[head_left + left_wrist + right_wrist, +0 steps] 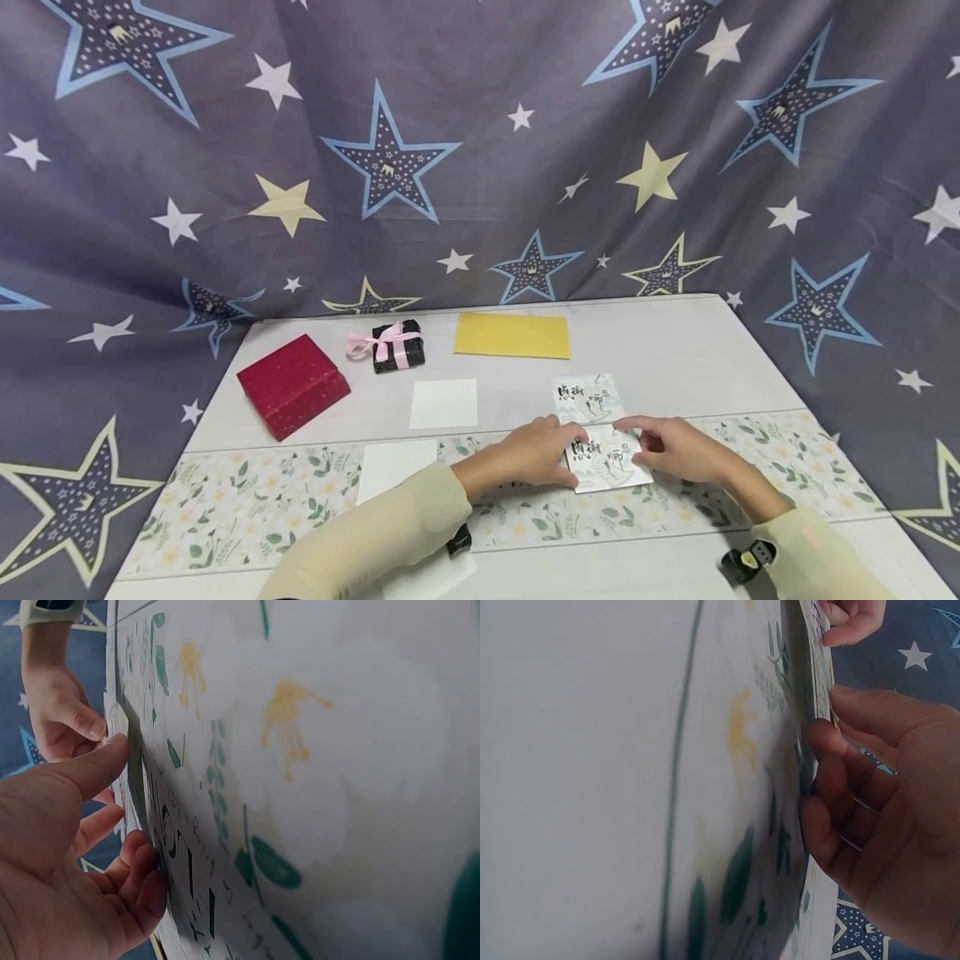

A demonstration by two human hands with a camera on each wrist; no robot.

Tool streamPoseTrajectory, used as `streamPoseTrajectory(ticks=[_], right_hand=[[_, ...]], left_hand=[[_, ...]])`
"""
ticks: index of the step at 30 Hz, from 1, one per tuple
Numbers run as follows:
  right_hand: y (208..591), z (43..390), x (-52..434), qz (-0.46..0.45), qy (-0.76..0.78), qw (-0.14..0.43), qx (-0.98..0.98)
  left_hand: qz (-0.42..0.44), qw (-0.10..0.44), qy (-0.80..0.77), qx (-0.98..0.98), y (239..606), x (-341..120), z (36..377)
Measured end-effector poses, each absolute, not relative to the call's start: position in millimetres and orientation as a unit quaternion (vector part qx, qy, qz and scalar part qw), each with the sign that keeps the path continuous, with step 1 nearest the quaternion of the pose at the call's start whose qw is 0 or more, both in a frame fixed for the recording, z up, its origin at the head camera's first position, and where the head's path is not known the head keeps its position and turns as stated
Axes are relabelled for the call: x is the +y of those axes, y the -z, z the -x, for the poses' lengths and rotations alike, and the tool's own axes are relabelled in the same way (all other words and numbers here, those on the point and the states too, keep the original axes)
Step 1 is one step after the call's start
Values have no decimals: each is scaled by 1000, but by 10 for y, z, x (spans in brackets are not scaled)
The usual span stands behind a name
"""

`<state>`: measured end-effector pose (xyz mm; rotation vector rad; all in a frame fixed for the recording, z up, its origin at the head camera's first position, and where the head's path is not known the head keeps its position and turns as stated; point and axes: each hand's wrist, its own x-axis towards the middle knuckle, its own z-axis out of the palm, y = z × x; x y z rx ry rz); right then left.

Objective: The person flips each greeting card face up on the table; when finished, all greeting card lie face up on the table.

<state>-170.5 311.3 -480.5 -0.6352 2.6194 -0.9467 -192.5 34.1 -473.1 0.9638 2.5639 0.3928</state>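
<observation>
1. While both hands meet at lower centre, the left hand [525,457] and right hand [675,450] pinch the printed card [609,465] by its edges.
2. Card barely lifted off the floral runner [247,500]; its twin card [587,397] lies just above, untouched.

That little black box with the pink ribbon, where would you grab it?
Probably by its two opposite side walls, coming from above. The black gift box sits flat and upright on the table, and its pink bow spills over the top and left side, so pinching the bare sides would avoid crushing the bow.
</observation>
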Motion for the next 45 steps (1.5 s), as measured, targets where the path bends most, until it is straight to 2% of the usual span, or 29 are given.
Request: streamPoseTrajectory(ticks=[33,37,45], right_hand=[[4844,1761,3107,223,263,135,929],[4789,1785,3099,231,269,141,924],[4574,1924,3038,263,280,112,916]], left_hand=[[-348,182,-122,911,4791,413,1989],[-353,185,-124,909,4788,389,2000],[-344,180,-141,911,4739,256,2047]])
